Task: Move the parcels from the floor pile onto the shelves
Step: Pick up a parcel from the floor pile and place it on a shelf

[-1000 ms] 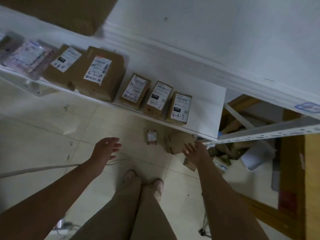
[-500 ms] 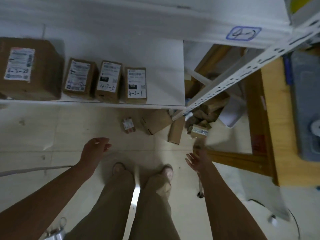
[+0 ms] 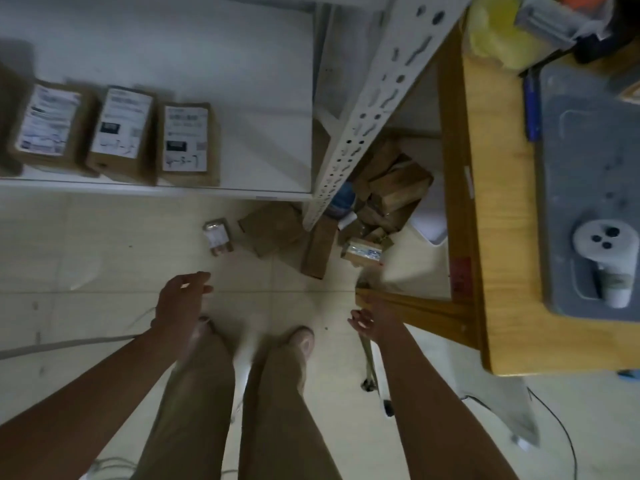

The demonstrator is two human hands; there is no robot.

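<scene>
1. Looking down from your head camera, you see your left hand point(image 3: 181, 301) hanging above the pale tiled floor point(image 3: 86, 254), fingers loosely spread and slightly curled, holding nothing.
2. Your right hand point(image 3: 369, 320) hangs beside your right leg, fingers relaxed and parted, also empty; it lies near the end of the wooden table's floor rail point(image 3: 408, 303).
3. Your two legs in khaki trousers point(image 3: 242, 393) fill the lower centre, with both shoes just visible between your hands.
4. The floor pile of brown cardboard parcels point(image 3: 388, 188) sits ahead of you and to the right, partly behind the white perforated steel shelf upright point(image 3: 367, 109) and between the shelf and the table.
5. Several parcels of the pile spill forward onto open floor: a flat brown carton point(image 3: 273, 230), a long narrow brown box point(image 3: 320, 247) leaning beside it, and a small box with a blue-printed label point(image 3: 363, 251).
6. One small brown taped parcel point(image 3: 218, 237) lies apart from the pile, to its left, closest to your left hand yet not touched.
7. On the white lower shelf board point(image 3: 242, 98), three brown cardboard boxes with white shipping labels point(image 3: 117, 133) stand side by side near the front edge; the board to their right is bare.
8. The yellow-brown wooden table point(image 3: 498, 220) at right carries a grey mat point(image 3: 588, 168) with a white handheld device point(image 3: 606, 247) on it.
</scene>
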